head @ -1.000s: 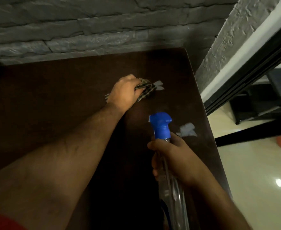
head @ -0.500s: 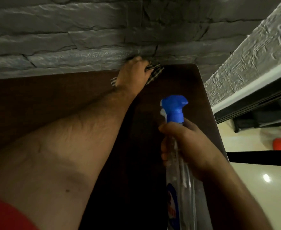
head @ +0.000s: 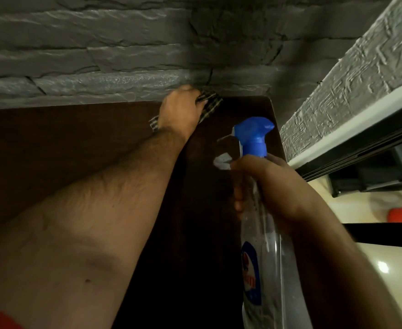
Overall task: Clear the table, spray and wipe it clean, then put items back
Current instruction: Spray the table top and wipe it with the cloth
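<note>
Your left hand (head: 179,110) is clenched on the checked cloth (head: 209,104), pressing it flat to the dark wooden table (head: 64,148) right at the far edge, where the tabletop meets the grey stone wall (head: 124,55). One end of the cloth sticks out past your knuckles toward the far right corner, and a smaller bit shows by your wrist. Compared with half a second ago, your hand and the cloth sit in nearly the same spot against the wall; a second ago they were out in the middle of the table, well short of the wall, so the wipe has run all the way to the back edge.

Your right hand (head: 273,193) grips the neck of the clear spray bottle (head: 264,257), fingers wrapped around it just under the blue trigger head (head: 253,136). The bottle is held upright over the near right part of the table, its label facing you and its nozzle pointing toward the right. Whether a finger rests on the trigger you cannot tell from here. The bottle sits much as it did half a second ago.

A pale wet patch (head: 222,161) shows on the tabletop just left of the bottle's neck, beside your right fingers. It was not visible half a second ago, though similar patches showed a second ago.

To the right, beyond the table edge, lies a glossy cream floor (head: 385,269).
</note>
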`<state>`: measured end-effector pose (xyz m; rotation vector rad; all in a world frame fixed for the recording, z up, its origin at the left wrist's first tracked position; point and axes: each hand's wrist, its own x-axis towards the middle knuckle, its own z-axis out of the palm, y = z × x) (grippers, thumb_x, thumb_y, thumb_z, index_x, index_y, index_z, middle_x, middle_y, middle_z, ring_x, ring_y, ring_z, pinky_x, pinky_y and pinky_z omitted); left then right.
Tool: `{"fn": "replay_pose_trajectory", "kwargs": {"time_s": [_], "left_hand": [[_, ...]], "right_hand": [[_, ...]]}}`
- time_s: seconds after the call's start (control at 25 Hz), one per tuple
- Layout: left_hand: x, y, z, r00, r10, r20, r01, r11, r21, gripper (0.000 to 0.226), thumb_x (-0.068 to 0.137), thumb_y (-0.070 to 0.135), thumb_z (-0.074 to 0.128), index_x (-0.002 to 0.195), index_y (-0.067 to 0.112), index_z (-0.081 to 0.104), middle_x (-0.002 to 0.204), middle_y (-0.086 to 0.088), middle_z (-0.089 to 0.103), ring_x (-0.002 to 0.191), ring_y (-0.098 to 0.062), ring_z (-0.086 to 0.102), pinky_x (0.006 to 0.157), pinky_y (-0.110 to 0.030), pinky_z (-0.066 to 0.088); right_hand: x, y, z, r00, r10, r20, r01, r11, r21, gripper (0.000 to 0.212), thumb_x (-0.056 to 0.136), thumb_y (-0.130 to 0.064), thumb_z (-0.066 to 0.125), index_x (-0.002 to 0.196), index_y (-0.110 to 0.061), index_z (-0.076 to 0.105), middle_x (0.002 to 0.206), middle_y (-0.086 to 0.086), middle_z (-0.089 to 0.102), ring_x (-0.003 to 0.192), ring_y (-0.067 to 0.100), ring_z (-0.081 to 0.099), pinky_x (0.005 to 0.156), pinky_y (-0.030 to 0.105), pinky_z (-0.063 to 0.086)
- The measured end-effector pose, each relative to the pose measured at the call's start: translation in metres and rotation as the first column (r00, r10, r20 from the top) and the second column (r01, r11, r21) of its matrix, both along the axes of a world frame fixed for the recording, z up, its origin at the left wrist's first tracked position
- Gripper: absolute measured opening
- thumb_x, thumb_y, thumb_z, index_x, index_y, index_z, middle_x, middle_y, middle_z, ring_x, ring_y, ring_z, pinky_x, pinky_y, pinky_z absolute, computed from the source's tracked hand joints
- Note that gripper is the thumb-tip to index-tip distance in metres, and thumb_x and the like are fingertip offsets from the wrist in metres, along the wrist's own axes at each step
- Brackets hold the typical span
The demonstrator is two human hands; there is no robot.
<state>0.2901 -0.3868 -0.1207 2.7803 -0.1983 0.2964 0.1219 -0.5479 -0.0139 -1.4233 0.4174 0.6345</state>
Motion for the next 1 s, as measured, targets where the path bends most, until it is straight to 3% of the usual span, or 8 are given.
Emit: {"fn": "replay_pose_trajectory", "kwargs": {"time_s": [0.24, 0.32, 0.44, 0.52, 0.64, 0.68, 0.88, 1.0], "left_hand": [[-0.01, -0.021, 0.002, 0.989, 0.134, -0.062, -0.138, 0.988, -0.065, 0.029, 0.094, 0.037, 0.052, 0.104, 0.013, 0.066, 0.105, -0.006, 0.061, 0.096, -0.021, 0.058, 0.076, -0.029, 0.04], [-0.028, -0.029, 0.0, 0.998, -0.028, -0.051, 0.025, 0.998, -0.055, 0.028, 0.094, 0.036, 0.053, 0.109, 0.016, 0.066, 0.106, -0.004, 0.061, 0.096, -0.018, 0.057, 0.077, -0.027, 0.041], [-0.066, 0.0, -0.003, 0.93, -0.367, -0.011, 0.366, 0.929, -0.052, 0.023, 0.09, 0.029, 0.061, 0.104, 0.013, 0.069, 0.1, -0.005, 0.063, 0.091, -0.019, 0.059, 0.078, -0.027, 0.042], [-0.06, 0.019, -0.003, 0.957, -0.289, -0.005, 0.288, 0.955, -0.064, 0.025, 0.089, 0.027, 0.062, 0.104, 0.008, 0.069, 0.1, -0.009, 0.065, 0.093, -0.024, 0.06, 0.081, -0.033, 0.046], [-0.016, -0.012, -0.001, 0.996, 0.076, -0.048, -0.076, 0.997, -0.01, 0.03, 0.093, 0.032, 0.056, 0.107, 0.007, 0.066, 0.106, -0.014, 0.063, 0.099, -0.03, 0.058, 0.084, -0.037, 0.043], [-0.008, -0.035, 0.002, 0.992, 0.111, -0.06, -0.112, 0.994, -0.007, 0.03, 0.093, 0.033, 0.054, 0.107, 0.008, 0.066, 0.107, -0.013, 0.063, 0.1, -0.029, 0.058, 0.085, -0.038, 0.043], [-0.043, -0.039, -0.007, 0.957, -0.285, -0.046, 0.284, 0.959, -0.022, 0.028, 0.092, 0.029, 0.057, 0.112, 0.012, 0.066, 0.107, -0.008, 0.062, 0.097, -0.023, 0.058, 0.083, -0.031, 0.043], [-0.025, -0.019, -0.006, 1.0, -0.006, -0.016, 0.006, 1.0, -0.025, 0.028, 0.092, 0.029, 0.056, 0.107, 0.008, 0.067, 0.105, -0.012, 0.063, 0.096, -0.028, 0.059, 0.084, -0.036, 0.045]], "right_hand": [[-0.016, -0.016, 0.006, 0.999, 0.021, 0.041, -0.021, 1.0, -0.009, 0.023, 0.087, -0.021, 0.062, 0.107, -0.014, 0.053, 0.063, 0.01, 0.057, 0.053, 0.025, 0.056, 0.051, 0.035, 0.05], [-0.025, -0.021, 0.008, 0.999, 0.038, 0.031, -0.038, 0.999, 0.001, 0.022, 0.087, -0.02, 0.061, 0.108, -0.016, 0.053, 0.062, 0.009, 0.058, 0.052, 0.024, 0.057, 0.053, 0.036, 0.049], [-0.035, -0.027, 0.007, 0.997, 0.071, -0.018, -0.071, 0.997, 0.029, 0.023, 0.086, -0.022, 0.061, 0.107, -0.024, 0.053, 0.062, 0.008, 0.059, 0.052, 0.022, 0.057, 0.057, 0.037, 0.049], [-0.041, -0.035, 0.004, 0.997, 0.073, -0.028, -0.072, 0.996, 0.047, 0.024, 0.084, -0.022, 0.062, 0.107, -0.024, 0.053, 0.063, 0.009, 0.059, 0.053, 0.023, 0.056, 0.061, 0.04, 0.05], [-0.044, -0.038, 0.004, 0.997, 0.064, -0.035, -0.062, 0.997, 0.047, 0.025, 0.081, -0.021, 0.065, 0.103, -0.026, 0.053, 0.063, 0.009, 0.06, 0.053, 0.024, 0.056, 0.065, 0.043, 0.05], [-0.044, -0.041, 0.002, 0.998, 0.056, -0.04, -0.053, 0.997, 0.055, 0.028, 0.079, -0.021, 0.066, 0.103, -0.027, 0.054, 0.063, 0.009, 0.06, 0.053, 0.024, 0.056, 0.063, 0.042, 0.05], [-0.046, -0.049, -0.004, 0.998, 0.038, -0.058, -0.034, 0.997, 0.077, 0.028, 0.083, -0.02, 0.064, 0.11, -0.024, 0.055, 0.064, 0.01, 0.06, 0.052, 0.024, 0.056, 0.063, 0.042, 0.05], [-0.046, -0.052, -0.001, 0.998, 0.027, -0.048, -0.022, 0.995, 0.093, 0.025, 0.083, -0.021, 0.065, 0.106, -0.021, 0.056, 0.065, 0.012, 0.059, 0.051, 0.024, 0.055, 0.063, 0.042, 0.049]]}}
